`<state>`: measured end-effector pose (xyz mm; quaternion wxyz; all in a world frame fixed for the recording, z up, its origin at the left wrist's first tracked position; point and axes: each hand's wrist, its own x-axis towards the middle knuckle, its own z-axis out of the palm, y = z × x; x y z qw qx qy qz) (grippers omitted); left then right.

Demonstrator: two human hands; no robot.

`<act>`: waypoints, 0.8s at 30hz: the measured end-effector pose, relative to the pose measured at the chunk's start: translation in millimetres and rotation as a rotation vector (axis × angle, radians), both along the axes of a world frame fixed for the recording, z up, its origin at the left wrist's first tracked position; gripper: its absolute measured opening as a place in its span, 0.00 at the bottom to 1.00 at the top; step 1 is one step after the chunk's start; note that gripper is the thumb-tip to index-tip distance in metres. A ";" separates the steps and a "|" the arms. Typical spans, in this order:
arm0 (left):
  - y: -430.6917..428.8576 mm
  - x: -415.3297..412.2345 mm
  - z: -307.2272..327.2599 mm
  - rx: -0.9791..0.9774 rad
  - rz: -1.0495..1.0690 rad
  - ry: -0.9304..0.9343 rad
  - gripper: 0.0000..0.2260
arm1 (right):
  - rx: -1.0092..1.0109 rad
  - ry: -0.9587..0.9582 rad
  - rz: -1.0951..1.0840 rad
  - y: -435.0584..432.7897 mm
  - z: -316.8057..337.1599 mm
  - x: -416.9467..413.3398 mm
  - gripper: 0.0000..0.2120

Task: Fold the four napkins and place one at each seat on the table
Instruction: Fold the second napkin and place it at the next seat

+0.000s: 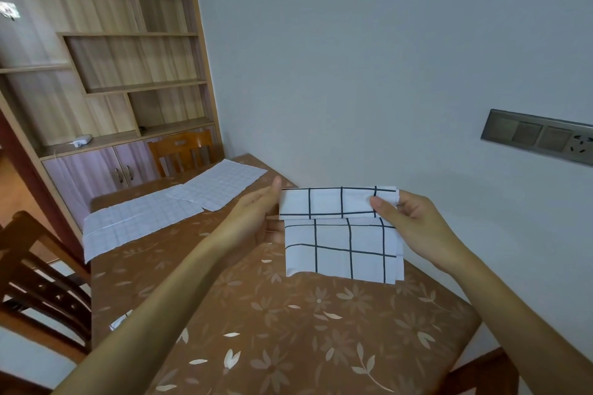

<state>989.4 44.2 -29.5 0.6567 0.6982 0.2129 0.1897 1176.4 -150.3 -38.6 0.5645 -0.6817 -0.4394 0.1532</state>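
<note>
One checked napkin (340, 247) hangs above the floral table (288, 330) — right hand (414, 221) pinching it, left hand (253, 218) straight-fingered against it.

A pale wall (353, 58) fills twelve to three o'clock, with a grey socket panel (539, 138) on it at three. Wooden shelving (106, 58) stands at ten, a light chair (183, 151) at eleven, and a dark chair (35, 272) at eight beside the floral-clothed table (288, 330).

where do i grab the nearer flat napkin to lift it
Pinch the left end of the nearer flat napkin, coming from the left side of the table: it lies flat, but that end seems to hang over the edge, leaving fingers room underneath.
</note>
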 end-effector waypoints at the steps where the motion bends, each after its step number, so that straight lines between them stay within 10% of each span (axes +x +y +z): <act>1: -0.2 0.4 1.1 -0.016 0.002 0.009 0.21 | 0.004 -0.013 0.002 -0.4 -0.9 0.0 0.08; 8: 13.9 -2.0 -2.6 -0.027 0.014 -0.070 0.08 | 0.002 0.078 0.106 -4.6 -1.6 5.0 0.15; 15: 12.5 -0.2 -8.1 -0.012 0.095 -0.125 0.15 | 0.124 0.651 0.176 1.2 -0.2 4.5 0.21; 24: 3.6 -0.7 -3.8 -0.116 0.010 -0.105 0.11 | 0.043 0.325 0.045 7.1 -8.1 -1.6 0.14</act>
